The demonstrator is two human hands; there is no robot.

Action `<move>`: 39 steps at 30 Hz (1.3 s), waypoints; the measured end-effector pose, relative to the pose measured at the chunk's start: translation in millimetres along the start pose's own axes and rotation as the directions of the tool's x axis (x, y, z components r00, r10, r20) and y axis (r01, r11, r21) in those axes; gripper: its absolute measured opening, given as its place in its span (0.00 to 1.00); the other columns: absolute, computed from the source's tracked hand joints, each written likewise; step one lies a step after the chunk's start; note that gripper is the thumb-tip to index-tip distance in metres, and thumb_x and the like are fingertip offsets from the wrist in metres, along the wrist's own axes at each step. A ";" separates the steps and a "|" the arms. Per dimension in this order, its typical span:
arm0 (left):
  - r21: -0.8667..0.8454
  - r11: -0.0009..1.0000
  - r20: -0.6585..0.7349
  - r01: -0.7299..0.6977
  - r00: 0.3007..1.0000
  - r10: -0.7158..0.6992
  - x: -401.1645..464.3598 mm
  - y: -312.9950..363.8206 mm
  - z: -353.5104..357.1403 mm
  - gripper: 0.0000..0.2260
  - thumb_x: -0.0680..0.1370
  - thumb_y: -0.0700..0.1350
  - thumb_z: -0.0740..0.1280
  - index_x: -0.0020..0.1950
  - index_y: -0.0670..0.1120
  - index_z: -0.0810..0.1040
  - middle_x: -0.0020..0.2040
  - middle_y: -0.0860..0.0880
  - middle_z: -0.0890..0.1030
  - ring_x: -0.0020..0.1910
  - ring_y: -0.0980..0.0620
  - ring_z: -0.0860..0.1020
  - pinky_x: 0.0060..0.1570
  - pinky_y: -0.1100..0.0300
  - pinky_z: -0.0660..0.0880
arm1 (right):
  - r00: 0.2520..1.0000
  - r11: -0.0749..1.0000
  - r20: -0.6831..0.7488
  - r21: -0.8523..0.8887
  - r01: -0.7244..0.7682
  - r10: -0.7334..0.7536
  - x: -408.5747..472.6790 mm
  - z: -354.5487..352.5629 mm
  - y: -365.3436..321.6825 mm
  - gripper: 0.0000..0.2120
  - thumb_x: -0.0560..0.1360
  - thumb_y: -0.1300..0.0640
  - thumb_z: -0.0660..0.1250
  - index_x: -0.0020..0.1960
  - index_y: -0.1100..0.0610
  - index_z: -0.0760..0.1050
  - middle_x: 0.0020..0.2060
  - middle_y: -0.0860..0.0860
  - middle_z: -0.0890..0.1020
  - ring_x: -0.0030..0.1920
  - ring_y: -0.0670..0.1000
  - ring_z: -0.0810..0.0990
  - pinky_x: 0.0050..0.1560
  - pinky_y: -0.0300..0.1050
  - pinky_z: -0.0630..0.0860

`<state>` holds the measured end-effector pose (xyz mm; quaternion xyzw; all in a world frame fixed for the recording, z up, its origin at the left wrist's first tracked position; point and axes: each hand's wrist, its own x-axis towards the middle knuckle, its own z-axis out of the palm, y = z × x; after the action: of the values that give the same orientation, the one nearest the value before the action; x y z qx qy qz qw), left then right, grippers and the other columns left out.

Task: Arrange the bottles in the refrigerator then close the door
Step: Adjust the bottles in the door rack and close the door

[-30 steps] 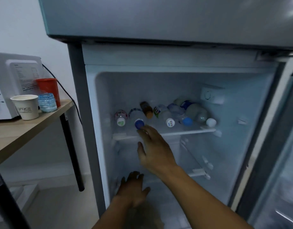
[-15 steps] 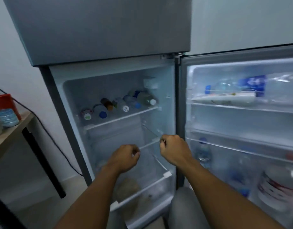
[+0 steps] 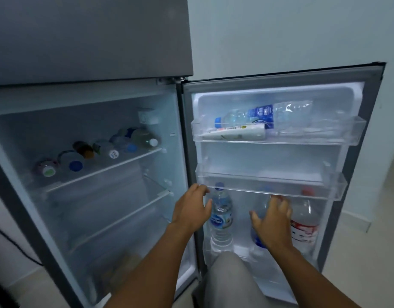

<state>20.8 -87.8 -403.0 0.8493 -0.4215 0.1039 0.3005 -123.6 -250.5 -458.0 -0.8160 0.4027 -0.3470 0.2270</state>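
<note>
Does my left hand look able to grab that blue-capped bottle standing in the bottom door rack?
Probably yes. The left hand is open right beside the blue-capped bottle, with nothing between them; the middle door shelf only overhangs its cap.

Bottles (image 3: 98,153) lie on the refrigerator (image 3: 58,112) shelf (image 3: 102,172), door (image 3: 278,78) rightward.

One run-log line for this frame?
door: open | left hand: open beside small bottle | right hand: on middle bottle, grip unclear | phase: arranging door bottles
</note>
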 end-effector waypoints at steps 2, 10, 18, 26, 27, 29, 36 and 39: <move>0.002 0.999 -0.002 0.034 0.999 -0.034 13.7 0.4 11.3 0.11 0.78 0.51 0.67 0.57 0.49 0.79 0.56 0.50 0.77 0.54 0.49 0.78 0.55 0.53 0.75 | 0.994 0.996 0.073 0.035 -0.078 0.075 13.7 2.9 2.9 0.43 0.66 0.47 0.78 0.72 0.60 0.60 0.66 0.62 0.67 0.63 0.66 0.71 0.60 0.60 0.74; -0.166 0.986 0.104 0.022 0.995 -0.005 5.8 -19.8 63.1 0.25 0.78 0.52 0.67 0.74 0.51 0.66 0.72 0.51 0.73 0.68 0.50 0.73 0.67 0.54 0.72 | 0.965 0.987 0.209 0.005 -0.162 0.157 32.2 35.1 5.8 0.39 0.64 0.31 0.71 0.66 0.48 0.61 0.58 0.58 0.72 0.56 0.63 0.78 0.52 0.52 0.75; -0.353 0.921 -0.091 0.163 0.974 -0.207 15.4 -14.6 94.0 0.22 0.74 0.48 0.74 0.67 0.52 0.75 0.61 0.53 0.81 0.57 0.53 0.80 0.58 0.55 0.78 | 0.944 0.977 0.283 0.072 -0.201 0.173 33.5 50.0 -2.1 0.47 0.61 0.26 0.69 0.69 0.53 0.61 0.62 0.56 0.68 0.60 0.62 0.75 0.57 0.52 0.74; -0.340 0.909 -0.076 0.239 0.957 -0.280 17.4 -6.9 93.9 0.26 0.73 0.47 0.76 0.69 0.50 0.75 0.61 0.49 0.82 0.58 0.49 0.80 0.59 0.56 0.76 | 0.967 0.988 0.217 0.046 -0.147 0.134 29.7 47.2 6.9 0.43 0.61 0.41 0.79 0.66 0.53 0.60 0.61 0.55 0.68 0.55 0.60 0.78 0.51 0.50 0.77; -0.342 0.905 -0.066 0.251 0.955 -0.290 18.0 -6.3 92.9 0.26 0.73 0.47 0.76 0.69 0.51 0.74 0.61 0.49 0.82 0.58 0.49 0.80 0.58 0.57 0.76 | 0.974 0.984 0.155 0.030 -0.174 0.167 26.3 51.4 0.5 0.44 0.61 0.40 0.80 0.65 0.54 0.59 0.59 0.56 0.67 0.53 0.61 0.79 0.48 0.50 0.78; -0.351 0.897 -0.044 0.269 0.952 -0.303 20.0 -6.2 90.4 0.26 0.73 0.47 0.76 0.69 0.52 0.74 0.60 0.48 0.82 0.57 0.49 0.81 0.56 0.59 0.76 | 0.974 0.978 0.098 0.021 -0.207 0.204 24.1 57.9 -6.5 0.45 0.60 0.38 0.79 0.63 0.56 0.58 0.58 0.58 0.67 0.51 0.63 0.79 0.47 0.52 0.79; -0.208 0.957 0.049 0.202 0.979 -0.196 30.5 -6.9 74.9 0.20 0.74 0.47 0.74 0.65 0.51 0.74 0.61 0.48 0.81 0.58 0.46 0.80 0.53 0.60 0.73 | 0.950 0.975 0.267 0.106 -0.194 0.160 28.3 43.4 12.4 0.47 0.62 0.34 0.76 0.69 0.52 0.55 0.66 0.56 0.64 0.62 0.59 0.74 0.55 0.52 0.75; -0.150 0.979 0.063 0.139 0.989 -0.131 24.8 -5.3 64.8 0.19 0.77 0.48 0.69 0.67 0.49 0.72 0.63 0.47 0.77 0.61 0.46 0.77 0.60 0.55 0.73 | 0.967 0.967 0.232 0.202 -0.152 0.103 10.5 21.4 25.4 0.38 0.69 0.41 0.74 0.70 0.52 0.60 0.65 0.53 0.69 0.61 0.55 0.75 0.59 0.52 0.76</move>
<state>35.4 -140.3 -446.2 0.8526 -0.3773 0.0280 0.3606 -115.7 -271.7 -484.5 -0.7917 0.3864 -0.2814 0.3804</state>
